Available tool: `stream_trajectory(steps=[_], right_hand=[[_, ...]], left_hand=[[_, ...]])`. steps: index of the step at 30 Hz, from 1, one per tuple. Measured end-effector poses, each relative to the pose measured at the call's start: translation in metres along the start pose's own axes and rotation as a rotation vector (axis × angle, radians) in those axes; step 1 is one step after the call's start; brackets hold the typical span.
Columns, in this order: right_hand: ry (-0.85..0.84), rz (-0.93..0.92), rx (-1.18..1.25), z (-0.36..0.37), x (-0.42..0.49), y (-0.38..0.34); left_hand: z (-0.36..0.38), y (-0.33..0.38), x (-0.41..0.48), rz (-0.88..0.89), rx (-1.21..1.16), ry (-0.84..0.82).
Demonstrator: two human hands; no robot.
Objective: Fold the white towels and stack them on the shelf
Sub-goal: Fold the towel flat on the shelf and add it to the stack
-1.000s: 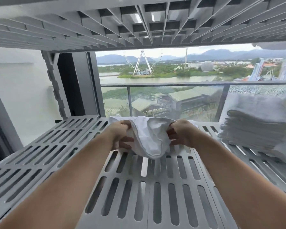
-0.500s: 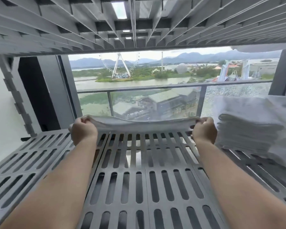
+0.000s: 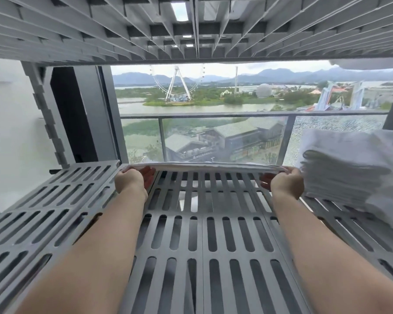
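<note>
Stretching the cloth out for its first fold is the step I judge to be in hand. My left hand (image 3: 131,182) pinches one end of a white cloth towel (image 3: 204,166), thumb on top and fingers underneath, and my right hand (image 3: 286,185) pinches the other end the same way. The towel runs taut between the two hands as a thin, nearly level band, seen edge-on. It sits just above the far part of the grey slotted plastic shelf (image 3: 213,236), and I cannot tell whether its far side touches the slats.

Just outside my right hand, almost against the knuckles, stands a stack of folded white towels (image 3: 340,173) on the same shelf. Outside my left hand the shelf carries nothing that I can see. Overhead is the ribbed grey underside of the upper shelf (image 3: 191,30), and beyond both hands a glass balcony railing (image 3: 225,137).

By my reading the task is well along, with this towel not yet folded. The next move calls for laying it down on the slats between the hands, then bringing one end across to meet the other with the edges matched. My right hand has little room beside the stack, so I would work toward the left to avoid nudging the pile.
</note>
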State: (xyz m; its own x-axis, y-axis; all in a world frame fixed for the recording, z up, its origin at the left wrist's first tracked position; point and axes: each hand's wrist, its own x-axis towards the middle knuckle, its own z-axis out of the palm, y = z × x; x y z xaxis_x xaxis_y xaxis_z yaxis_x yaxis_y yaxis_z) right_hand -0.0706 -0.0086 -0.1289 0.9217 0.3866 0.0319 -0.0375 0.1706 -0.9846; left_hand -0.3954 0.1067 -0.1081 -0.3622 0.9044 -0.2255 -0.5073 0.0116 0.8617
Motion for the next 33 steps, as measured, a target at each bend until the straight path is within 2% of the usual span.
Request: stream_trajectory(steps=[3,8,10,13,15,18,19,21,22,24,26,27,28,30,31,33], right_hand=[[0.087,-0.059,-0.108,-0.007,0.001,0.001],[-0.001,0.002,-0.22,-0.012,-0.005,0.004],[0.017,-0.039,-0.297,-0.012,-0.009,0.006],[0.102,-0.228,-0.205,-0.011,-0.014,0.0],[0.045,-0.223,-0.223,-0.005,-0.018,0.001],[-0.155,-0.123,-0.41,0.002,-0.024,0.008],[-0.164,-0.174,-0.422,0.004,-0.025,0.002],[-0.031,-0.367,-0.301,0.01,-0.026,-0.014],[0.039,-0.403,-0.251,0.012,-0.025,-0.017],[0.048,-0.323,-0.287,0.016,-0.03,-0.011],[-0.066,-0.115,-0.372,0.019,-0.032,0.007],[-0.084,-0.072,-0.372,0.018,-0.033,0.008],[-0.053,-0.083,-0.327,0.018,-0.031,0.003],[0.107,-0.226,-0.172,0.015,-0.029,-0.015],[0.145,-0.278,-0.138,0.012,-0.031,-0.02],[0.088,-0.202,-0.209,0.007,-0.036,-0.017]], left_hand=[[-0.007,-0.001,-0.004,0.017,0.094,0.072],[-0.014,0.003,-0.017,0.026,0.245,0.129],[-0.017,0.002,-0.019,0.104,0.423,0.154],[-0.015,0.005,-0.015,0.383,0.644,0.131],[-0.012,-0.002,-0.014,0.515,0.734,0.079],[-0.01,-0.016,-0.011,0.447,0.877,-0.046],[-0.008,-0.013,-0.011,0.461,0.872,-0.058],[-0.002,0.001,-0.006,0.564,0.768,0.006],[-0.001,0.005,-0.003,0.593,0.735,0.043],[-0.003,0.003,-0.001,0.544,0.773,0.075],[-0.005,-0.003,0.0,0.459,0.786,0.074],[-0.004,0.0,-0.001,0.476,0.749,0.084],[-0.002,0.004,-0.002,0.541,0.688,0.115],[-0.002,0.015,-0.003,0.681,0.569,0.199],[-0.004,0.015,-0.005,0.709,0.593,0.197],[-0.009,0.004,-0.01,0.603,0.747,0.096]])
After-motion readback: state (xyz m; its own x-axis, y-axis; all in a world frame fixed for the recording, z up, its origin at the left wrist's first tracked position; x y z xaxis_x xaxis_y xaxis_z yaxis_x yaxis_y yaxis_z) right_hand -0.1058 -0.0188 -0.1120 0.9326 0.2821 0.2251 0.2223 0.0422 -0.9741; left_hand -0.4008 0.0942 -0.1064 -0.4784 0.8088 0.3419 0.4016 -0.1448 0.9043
